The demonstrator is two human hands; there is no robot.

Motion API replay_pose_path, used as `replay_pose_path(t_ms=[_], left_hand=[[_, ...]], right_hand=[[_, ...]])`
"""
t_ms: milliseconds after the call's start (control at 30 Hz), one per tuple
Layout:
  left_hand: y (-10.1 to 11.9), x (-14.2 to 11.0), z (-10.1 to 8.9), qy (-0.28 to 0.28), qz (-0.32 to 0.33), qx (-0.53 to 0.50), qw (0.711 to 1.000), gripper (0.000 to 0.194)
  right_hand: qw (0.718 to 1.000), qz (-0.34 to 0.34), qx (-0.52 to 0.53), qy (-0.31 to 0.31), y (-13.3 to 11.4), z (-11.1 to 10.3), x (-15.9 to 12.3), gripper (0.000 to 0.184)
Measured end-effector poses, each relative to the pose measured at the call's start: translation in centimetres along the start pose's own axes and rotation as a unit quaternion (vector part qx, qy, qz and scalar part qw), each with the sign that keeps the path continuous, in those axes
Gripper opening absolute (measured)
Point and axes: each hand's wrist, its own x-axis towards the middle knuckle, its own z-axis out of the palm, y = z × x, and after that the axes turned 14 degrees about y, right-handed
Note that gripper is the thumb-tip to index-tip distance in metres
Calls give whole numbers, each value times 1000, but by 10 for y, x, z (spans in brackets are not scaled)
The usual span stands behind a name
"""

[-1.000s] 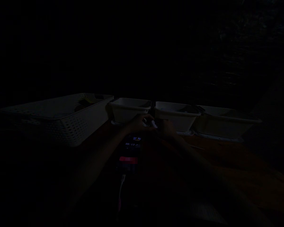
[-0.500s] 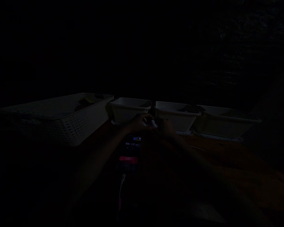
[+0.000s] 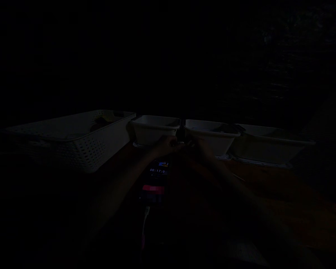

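Observation:
The scene is very dark. My left hand (image 3: 165,145) and my right hand (image 3: 199,148) meet in front of the gap between two small white bins, above a wooden table (image 3: 268,186). Both have their fingers curled together. What they hold is hidden in the dark. A phone (image 3: 155,178) with a lit timer screen lies on the table just below my hands, with a white cable (image 3: 144,220) running from its near end.
A large white perforated basket (image 3: 72,144) stands at the left with dim things inside. Three small white bins (image 3: 154,130) (image 3: 212,136) (image 3: 268,145) line the back of the table, side by side.
Both hands have moved slightly up and away, closer to the gap between the two bins. The small pale thing seen between the fingers earlier no longer shows.

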Motion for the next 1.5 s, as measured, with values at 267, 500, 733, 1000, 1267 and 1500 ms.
replay_pose_path(t_ms=[267,500,733,1000,1267,1500], left_hand=[[-10,7,0,66,34,-25,997,35],[-3,7,-2,61,53,-82,993,29],[-10,8,1,30,26,-121,992,28],[-12,7,3,15,12,-106,994,27],[-4,-1,7,-1,35,3,999,29],[1,-2,5,25,64,59,996,30]], right_hand=[[997,46,53,-21,3,6,2,30],[995,45,85,1,3,14,0,35],[990,65,126,20,4,15,-1,38],[995,11,97,10,9,16,-2,27],[1000,-18,-11,-17,11,18,-5,35],[1000,1,-5,-6,8,16,-4,35]])
